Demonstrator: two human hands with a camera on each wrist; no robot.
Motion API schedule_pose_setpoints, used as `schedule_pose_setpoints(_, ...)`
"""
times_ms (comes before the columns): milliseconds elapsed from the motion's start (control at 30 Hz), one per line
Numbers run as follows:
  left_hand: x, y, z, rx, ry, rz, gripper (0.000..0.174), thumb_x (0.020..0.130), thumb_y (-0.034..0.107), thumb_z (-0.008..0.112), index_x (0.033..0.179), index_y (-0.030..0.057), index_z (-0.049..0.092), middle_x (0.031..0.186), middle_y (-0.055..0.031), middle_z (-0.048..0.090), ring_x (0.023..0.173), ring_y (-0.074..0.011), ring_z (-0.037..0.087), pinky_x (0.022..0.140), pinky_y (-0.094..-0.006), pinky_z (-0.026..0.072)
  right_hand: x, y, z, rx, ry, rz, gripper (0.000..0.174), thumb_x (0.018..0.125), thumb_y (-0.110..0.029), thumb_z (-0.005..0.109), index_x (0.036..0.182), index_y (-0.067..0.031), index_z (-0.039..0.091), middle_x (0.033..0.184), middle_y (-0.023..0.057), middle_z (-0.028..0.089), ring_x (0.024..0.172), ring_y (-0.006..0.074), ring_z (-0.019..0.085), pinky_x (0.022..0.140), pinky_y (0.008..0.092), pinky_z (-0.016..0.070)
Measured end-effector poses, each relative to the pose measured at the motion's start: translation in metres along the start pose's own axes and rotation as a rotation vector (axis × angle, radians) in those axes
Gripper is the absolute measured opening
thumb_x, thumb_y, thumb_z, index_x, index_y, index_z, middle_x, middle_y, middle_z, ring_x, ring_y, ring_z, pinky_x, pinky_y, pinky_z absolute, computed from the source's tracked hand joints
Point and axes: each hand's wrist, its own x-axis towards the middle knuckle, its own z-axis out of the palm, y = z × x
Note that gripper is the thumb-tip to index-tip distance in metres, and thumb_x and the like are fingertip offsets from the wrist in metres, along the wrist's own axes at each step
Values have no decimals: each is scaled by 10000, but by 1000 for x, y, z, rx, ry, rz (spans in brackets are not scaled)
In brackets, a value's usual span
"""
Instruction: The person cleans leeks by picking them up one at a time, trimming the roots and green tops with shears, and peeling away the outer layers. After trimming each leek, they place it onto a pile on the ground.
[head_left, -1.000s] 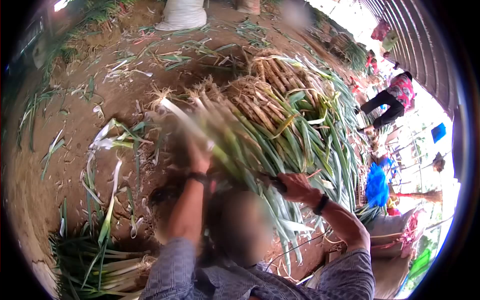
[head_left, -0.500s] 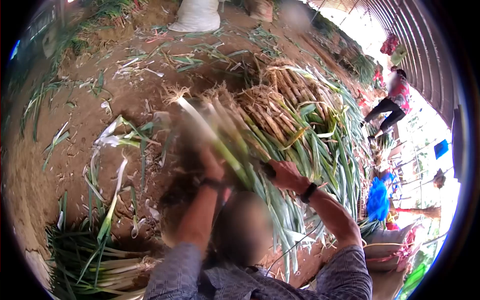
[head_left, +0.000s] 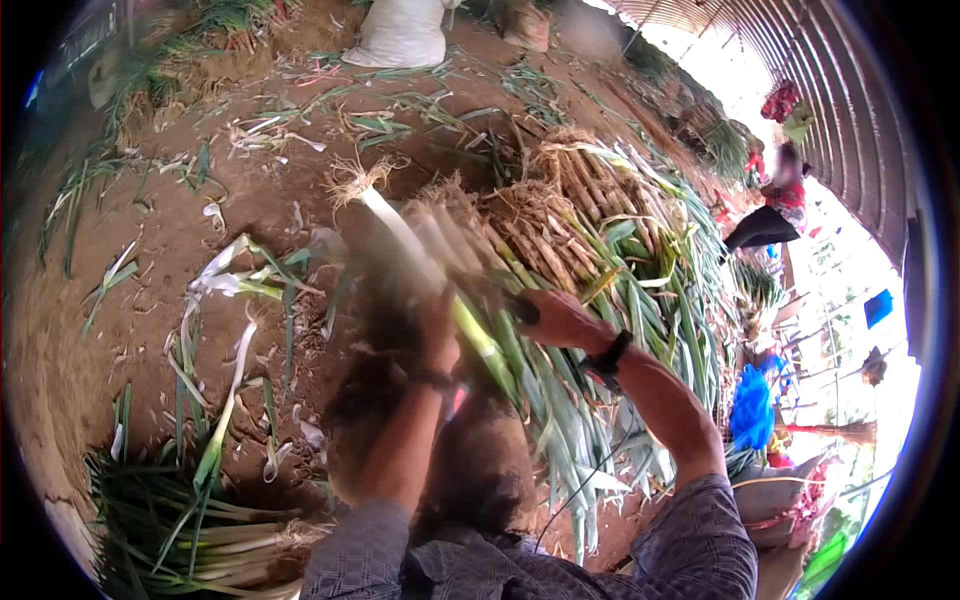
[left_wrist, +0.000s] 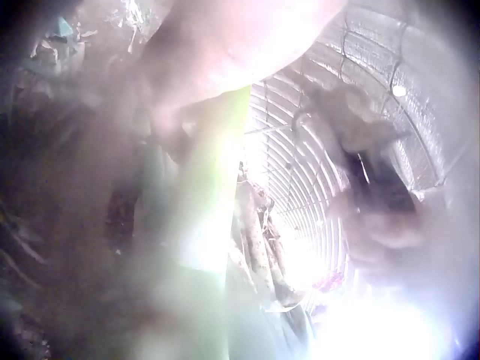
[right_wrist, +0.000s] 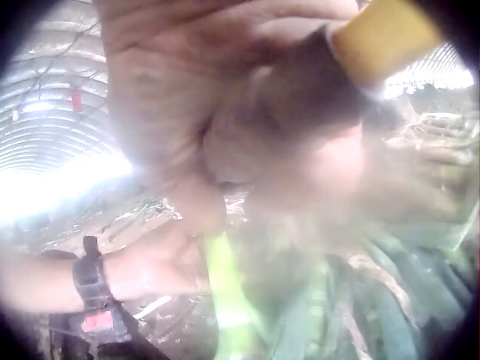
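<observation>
In the head view, my left hand grips a thick green onion around its stalk, its roots pointing up and away and its green end toward me. The onion's pale green stalk also runs down from my palm in the left wrist view. Just right of it, my right hand holds a knife by its dark handle; the blade is blurred. Curled fingers wrap the handle in the right wrist view, with a yellow piece beside them. Under both hands lie heaped unpeeled green onions.
Peeled onions lie bunched at lower left. Stripped leaves litter the dirt floor. A white sack stands at the far side. Another person is at the right, near a blue bag.
My right hand with the knife has moved up and left, closer to the stalk. My left hand has shifted right with the onion. The other person has bent lower.
</observation>
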Motion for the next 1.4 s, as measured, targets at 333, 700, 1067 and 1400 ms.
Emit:
schedule_pose_setpoints(333, -16, 129, 12, -480, 46, -87, 322, 941, 325, 684, 1135, 90, 580, 997, -49, 566, 932, -182, 618, 649, -416, 640, -191, 57, 46, 9, -39, 138, 203, 858, -213, 650, 1032, -108, 647, 759, 166, 669, 696, 376, 661, 636, 489, 510)
schedule_pose_setpoints(700, 14, 274, -48, -635, -336, 178, 435, 961, 381, 653, 1258, 84, 538, 1182, -79, 556, 1098, -277, 516, 1017, -533, 404, -196, 42, 70, 89, 387, -96, 332, 780, -185, 709, 1090, -92, 631, 862, 147, 689, 759, 378, 671, 630, 469, 532)
schedule_pose_setpoints(1067, -1, 413, -100, -562, -119, 499, 352, 973, 447, 485, 985, 116, 602, 848, -28, 612, 781, -206, 567, 820, -488, 445, -186, 20, 62, 196, 510, -150, 302, 790, -242, 727, 1019, -69, 631, 839, 154, 676, 743, 386, 662, 640, 468, 540)
schedule_pose_setpoints(1400, -10, 428, -110, -587, -149, 477, 361, 985, 436, 423, 903, 109, 553, 799, -39, 580, 727, -211, 549, 778, -483, 446, -147, -26, 39, 119, 572, -325, 494, 661, -160, 742, 1114, -37, 589, 893, 166, 648, 860, 388, 644, 709, 473, 531)
